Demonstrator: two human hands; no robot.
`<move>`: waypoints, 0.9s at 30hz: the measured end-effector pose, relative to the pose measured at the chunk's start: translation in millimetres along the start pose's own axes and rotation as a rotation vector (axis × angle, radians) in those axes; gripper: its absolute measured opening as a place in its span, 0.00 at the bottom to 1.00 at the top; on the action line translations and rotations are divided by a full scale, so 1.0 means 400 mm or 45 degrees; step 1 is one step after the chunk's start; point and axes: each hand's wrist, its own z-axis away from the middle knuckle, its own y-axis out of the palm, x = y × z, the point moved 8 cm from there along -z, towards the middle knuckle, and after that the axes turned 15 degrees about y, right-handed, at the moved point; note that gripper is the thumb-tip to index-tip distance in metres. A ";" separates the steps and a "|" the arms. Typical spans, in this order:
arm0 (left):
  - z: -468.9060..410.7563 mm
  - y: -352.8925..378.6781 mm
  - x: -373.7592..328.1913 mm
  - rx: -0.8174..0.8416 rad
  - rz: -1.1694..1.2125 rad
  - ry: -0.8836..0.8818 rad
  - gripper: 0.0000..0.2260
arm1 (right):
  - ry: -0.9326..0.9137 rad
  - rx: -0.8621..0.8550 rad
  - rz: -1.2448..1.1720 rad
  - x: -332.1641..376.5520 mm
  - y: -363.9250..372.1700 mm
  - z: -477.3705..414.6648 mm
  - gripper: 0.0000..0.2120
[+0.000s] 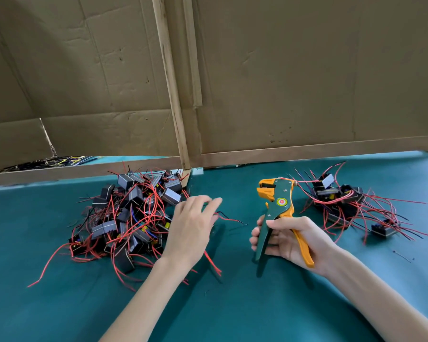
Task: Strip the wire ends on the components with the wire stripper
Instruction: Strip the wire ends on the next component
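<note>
Head view: right hand [286, 239] holds wire stripper [278, 213] upright, head up.

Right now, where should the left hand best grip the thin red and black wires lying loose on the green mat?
Probably pinch the thin red and black wires from above on their left stretch, near the left hand: their free tips point right, toward the green-and-orange wire stripper in the right hand, so they stay clear.

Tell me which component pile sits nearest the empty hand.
The larger pile, beside the left hand; the smaller pile lies beyond the wire stripper.
</note>
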 end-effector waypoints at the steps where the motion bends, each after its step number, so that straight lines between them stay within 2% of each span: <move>1: -0.010 0.017 -0.012 0.047 0.029 0.058 0.17 | -0.001 0.005 0.006 0.000 0.003 0.001 0.08; 4: -0.020 0.087 -0.027 0.211 0.099 0.116 0.15 | -0.010 0.005 0.021 0.001 0.003 0.002 0.08; 6: -0.018 0.100 -0.038 0.215 0.120 0.147 0.11 | -0.011 0.004 0.030 0.002 0.003 0.001 0.08; 8: -0.017 0.078 -0.035 0.123 0.136 0.119 0.07 | -0.013 0.006 0.052 0.001 0.004 0.001 0.09; 10: -0.014 0.047 -0.010 -0.073 0.248 -0.018 0.05 | -0.022 0.008 0.078 0.001 0.002 0.000 0.10; 12: -0.002 0.021 0.016 -0.255 0.410 -0.208 0.06 | -0.030 0.010 0.103 0.000 0.001 0.000 0.10; 15: 0.018 -0.006 0.032 -0.422 0.559 -0.400 0.07 | -0.025 0.037 0.151 -0.005 0.010 0.001 0.13; 18: 0.031 -0.025 0.031 -0.501 0.652 -0.439 0.08 | -0.008 0.085 0.194 -0.015 0.023 0.003 0.12; 21: 0.036 -0.024 0.028 -0.504 0.836 -0.488 0.08 | 0.005 0.141 0.238 -0.022 0.036 0.005 0.11; 27: 0.040 -0.025 0.020 -0.530 1.018 -0.600 0.10 | 0.024 0.234 0.379 -0.038 0.054 -0.004 0.13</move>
